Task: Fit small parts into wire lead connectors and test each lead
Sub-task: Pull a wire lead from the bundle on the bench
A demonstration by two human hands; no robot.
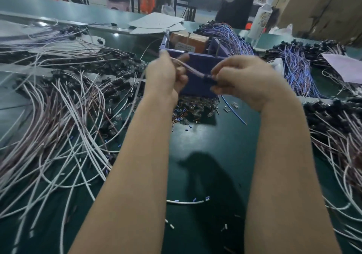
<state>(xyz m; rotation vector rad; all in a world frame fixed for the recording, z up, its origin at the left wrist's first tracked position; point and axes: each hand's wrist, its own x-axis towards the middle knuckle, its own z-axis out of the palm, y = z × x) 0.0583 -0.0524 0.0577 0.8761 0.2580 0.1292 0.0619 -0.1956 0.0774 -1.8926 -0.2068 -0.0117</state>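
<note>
So, a lead [193, 69] is held up over the green table [225, 146], stretched between both hands. The wire end is gripped in the left hand [164, 75], with fingers curled round it. The black connector [210, 79] is pinched in the right hand [241, 79]. It's all a bit blurred, so finer detail can't be made out. A blue box [197, 91] is seen right behind, with small parts [195, 109] heaped in front of it. Piles of leads [58, 106] are spread on either side.
</note>
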